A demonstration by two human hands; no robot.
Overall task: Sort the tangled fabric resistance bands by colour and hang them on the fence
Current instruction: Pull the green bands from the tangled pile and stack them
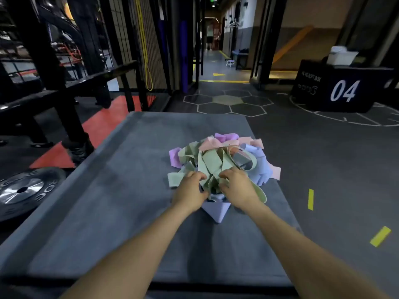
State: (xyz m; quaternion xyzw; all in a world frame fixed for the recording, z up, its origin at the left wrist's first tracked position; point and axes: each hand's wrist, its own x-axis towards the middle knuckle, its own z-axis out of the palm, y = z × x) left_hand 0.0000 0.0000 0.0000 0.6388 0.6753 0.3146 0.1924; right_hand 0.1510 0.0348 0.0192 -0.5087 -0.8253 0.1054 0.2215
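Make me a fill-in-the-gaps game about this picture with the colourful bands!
1. Both hands, the left hand and the right hand, dig into the ____ bands.
2. The pile of bands lies on a ____ mat.
3. The black box shows the number ____.
4. On the floor left of the mat lies a round weight ____.

Missing words: green; grey; 04; plate

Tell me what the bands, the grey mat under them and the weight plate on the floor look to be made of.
Bands: soft matte fabric, judging by the limp folds and creases.
Mat: likely padded, with a matte grey, suede-like cover; faint brushed patches show, though the filling is hidden.
Plate: black rubber-looking rim with raised letters around a shiny metal-looking hub that reflects light.
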